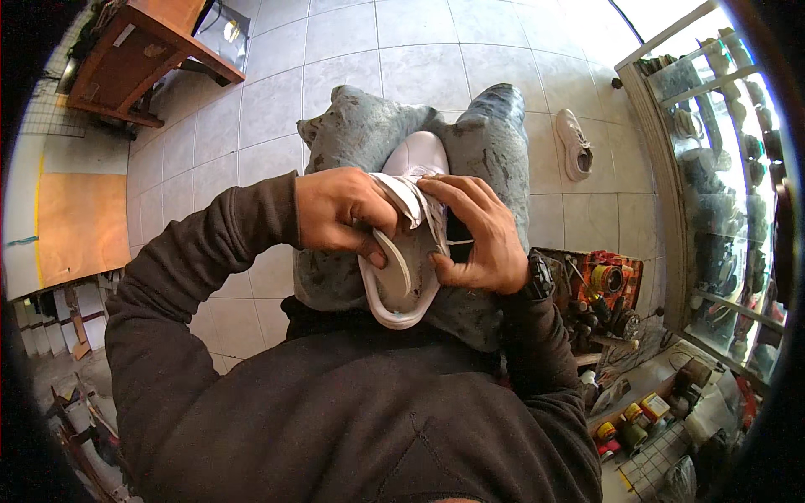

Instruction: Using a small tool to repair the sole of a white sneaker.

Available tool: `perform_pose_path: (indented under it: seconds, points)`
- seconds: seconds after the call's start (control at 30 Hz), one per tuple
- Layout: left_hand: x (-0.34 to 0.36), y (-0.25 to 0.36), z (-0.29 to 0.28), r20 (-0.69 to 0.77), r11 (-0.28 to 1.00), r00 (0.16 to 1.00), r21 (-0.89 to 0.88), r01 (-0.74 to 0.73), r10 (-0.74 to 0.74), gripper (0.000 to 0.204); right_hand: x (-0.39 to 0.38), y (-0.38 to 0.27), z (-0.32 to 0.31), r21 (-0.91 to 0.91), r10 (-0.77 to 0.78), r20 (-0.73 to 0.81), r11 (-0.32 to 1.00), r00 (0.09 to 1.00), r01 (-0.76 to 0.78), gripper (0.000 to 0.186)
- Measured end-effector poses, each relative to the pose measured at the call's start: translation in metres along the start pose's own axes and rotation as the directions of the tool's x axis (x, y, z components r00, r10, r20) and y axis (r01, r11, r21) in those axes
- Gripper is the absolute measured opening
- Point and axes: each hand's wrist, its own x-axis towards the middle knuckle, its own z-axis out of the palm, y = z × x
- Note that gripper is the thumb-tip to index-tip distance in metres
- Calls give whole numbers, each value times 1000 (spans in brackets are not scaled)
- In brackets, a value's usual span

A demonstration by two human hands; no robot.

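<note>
Pale tiled floor [277, 101] fills the upper frame, mostly bare, with a wooden desk [134, 50] upper left. A glass shelf cabinet [721, 184] crowds the right edge. At centre, a white sneaker [411, 251] rests on the lap, left hand [340, 214] and right hand [474, 235] gripping its opening. Another sneaker [575, 144] lies upper right.

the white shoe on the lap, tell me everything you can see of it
The white shoe is a low sneaker, leather-like upper, pale rubber sole rim. It lies on the person's lap, toe pointing away, opening upward. The tongue and white laces are pulled up. The left hand grips its side and insole edge; the right hand pinches the laces.
</note>
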Motion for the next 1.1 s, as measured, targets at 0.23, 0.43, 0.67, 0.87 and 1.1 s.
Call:
perform_pose_path:
  seconds: [0.23, 0.43, 0.67, 0.87, 1.1]
  points:
    - [5, 18, 6, -52, 954, 987, -252, -162, 154, 19, 0, 4, 0, 9, 12, -20, 1000, 1000, -12, 86]
    - [-33, 27, 0, -327, 722, 786, -318, -614, 525, 31, -6, 7, 5, -9, -19, -85, 1000, 996, 19, 85]
    - [-171, -9, -46, -970, 601, 233, -145, -786, 72, 32, -12, 7, 9, 83, 51, -93, 996, 994, -44, 83]
    - [-243, -209, -61, -871, 811, -174, -331, -483, -459, 42, -22, 6, 14, 228, 221, -212, 958, 952, -172, 97]
    - [-227, -421, -13, -653, 771, -430, -605, -198, -623, 26, -25, 18, 11, 20, 283, -196, 958, 939, -285, 114]
